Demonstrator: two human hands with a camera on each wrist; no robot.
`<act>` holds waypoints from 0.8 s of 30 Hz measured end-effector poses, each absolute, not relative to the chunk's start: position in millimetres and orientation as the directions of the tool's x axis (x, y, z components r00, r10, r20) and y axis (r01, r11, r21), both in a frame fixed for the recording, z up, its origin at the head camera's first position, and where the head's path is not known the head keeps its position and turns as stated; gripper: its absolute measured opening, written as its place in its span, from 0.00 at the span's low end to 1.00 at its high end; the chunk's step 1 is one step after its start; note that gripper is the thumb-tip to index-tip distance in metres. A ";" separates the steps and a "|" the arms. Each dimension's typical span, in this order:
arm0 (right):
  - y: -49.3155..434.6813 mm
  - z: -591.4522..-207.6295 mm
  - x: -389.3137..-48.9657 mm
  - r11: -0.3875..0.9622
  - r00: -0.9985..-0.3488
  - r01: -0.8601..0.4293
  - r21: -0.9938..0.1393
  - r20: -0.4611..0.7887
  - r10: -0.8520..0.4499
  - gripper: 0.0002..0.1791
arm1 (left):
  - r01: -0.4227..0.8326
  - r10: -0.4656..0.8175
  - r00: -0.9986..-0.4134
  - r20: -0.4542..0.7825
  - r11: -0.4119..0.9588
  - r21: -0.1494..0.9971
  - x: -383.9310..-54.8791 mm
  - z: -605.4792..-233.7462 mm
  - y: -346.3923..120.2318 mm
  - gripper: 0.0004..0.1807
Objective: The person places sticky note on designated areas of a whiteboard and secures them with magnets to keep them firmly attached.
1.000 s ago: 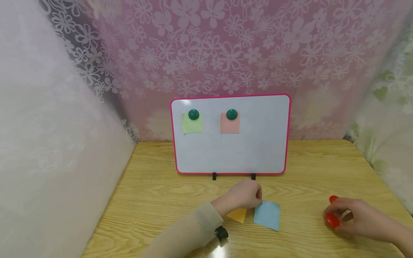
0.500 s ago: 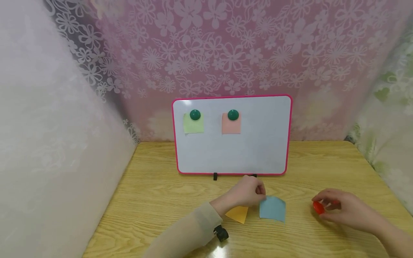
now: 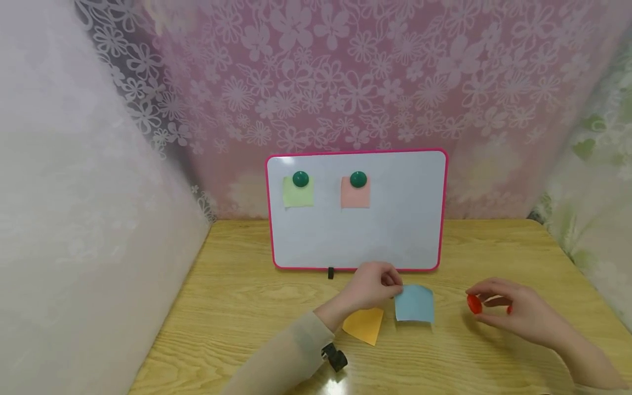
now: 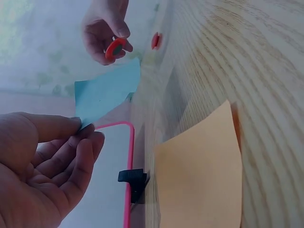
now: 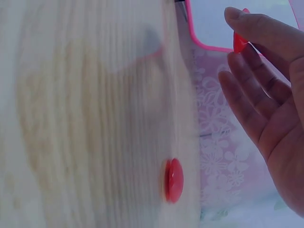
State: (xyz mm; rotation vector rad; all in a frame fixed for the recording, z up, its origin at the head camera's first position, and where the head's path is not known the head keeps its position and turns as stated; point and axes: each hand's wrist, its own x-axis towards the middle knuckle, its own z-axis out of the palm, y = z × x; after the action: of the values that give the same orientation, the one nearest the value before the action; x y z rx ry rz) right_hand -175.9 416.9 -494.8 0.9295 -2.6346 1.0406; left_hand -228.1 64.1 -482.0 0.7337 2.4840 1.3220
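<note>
My left hand (image 3: 372,285) pinches a blue sticky note (image 3: 415,304) by its upper left corner between thumb and finger. In the left wrist view the note is raised off the table. To the right of it, my right hand (image 3: 520,310) holds a round red magnet (image 3: 474,304) between thumb and fingertips; its dark back shows in the left wrist view. A second red magnet (image 5: 175,180) lies on the table, mostly hidden behind the right hand in the head view. Under the left wrist an orange sticky note (image 3: 364,326) lies on the table.
A pink-framed whiteboard (image 3: 395,236) stands upright at the back on black feet (image 3: 331,273). On it a green note (image 3: 298,197) and a pink note (image 3: 355,198) hang under green magnets (image 3: 358,179). Flowered cloth (image 3: 345,82) encloses the wooden table (image 3: 232,307).
The left hand has lifted the blue note from the table, and it now hangs from the fingers. The right hand has moved left and up with one red magnet, leaving the other behind.
</note>
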 end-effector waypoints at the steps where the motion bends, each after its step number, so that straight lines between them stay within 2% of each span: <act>1: 414.9 -493.5 -176.3 0.566 -0.796 -0.601 -0.564 0.361 -0.486 0.31 | 0.315 0.527 -0.849 0.031 0.458 0.831 -228.3 -481.7 63.3 0.03; 15: 386.7 -490.7 -188.0 0.523 -0.799 -0.599 -0.606 0.413 -0.437 0.34 | 0.230 0.431 -0.901 0.053 0.369 0.900 -231.8 -476.6 37.9 0.03; 24: 358.1 -485.8 -198.2 0.489 -0.781 -0.622 -0.611 0.438 -0.446 0.31 | 0.218 0.391 -0.917 0.073 0.339 0.915 -236.9 -475.8 6.4 0.02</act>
State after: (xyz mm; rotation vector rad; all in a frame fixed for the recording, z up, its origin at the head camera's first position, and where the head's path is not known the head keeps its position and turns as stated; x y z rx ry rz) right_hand -198.2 358.1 -485.8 0.9163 -2.5138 1.1674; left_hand -236.9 6.4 -475.8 0.5589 2.4362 1.6262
